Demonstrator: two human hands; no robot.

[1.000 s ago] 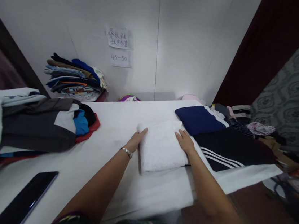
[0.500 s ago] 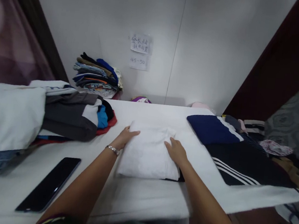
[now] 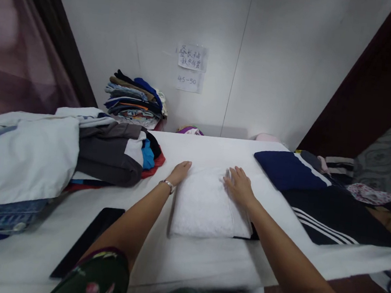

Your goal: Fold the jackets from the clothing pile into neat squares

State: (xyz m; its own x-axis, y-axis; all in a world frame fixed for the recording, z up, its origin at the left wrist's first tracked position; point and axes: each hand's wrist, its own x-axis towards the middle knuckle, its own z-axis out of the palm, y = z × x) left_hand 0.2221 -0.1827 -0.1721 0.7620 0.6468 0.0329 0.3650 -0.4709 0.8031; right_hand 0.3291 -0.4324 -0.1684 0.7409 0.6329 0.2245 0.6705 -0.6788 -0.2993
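Note:
A folded white garment (image 3: 206, 205) lies on the white-covered table in front of me, with a bit of black cloth (image 3: 245, 236) showing under its near right corner. My left hand (image 3: 180, 173), a bracelet at its wrist, rests at the garment's far left corner with fingers stretched out; its thumb is hard to make out. On the far right part of the garment, my right hand (image 3: 239, 186) touches the cloth with its fingers apart. Neither hand lifts the garment.
Left of me are a heap of clothes (image 3: 109, 150) and a phone (image 3: 87, 242) partly behind my left arm. A folded stack (image 3: 135, 101) stands by the wall. Right lie a navy garment (image 3: 288, 171) and a black striped one (image 3: 340, 216). Paper notes (image 3: 191, 67) hang on the wall.
My left hand has slid to the garment's far left corner, its thumb no longer lying on top. My right hand's fingers have spread, and the white cloth looks smoother. The view has shifted slightly left.

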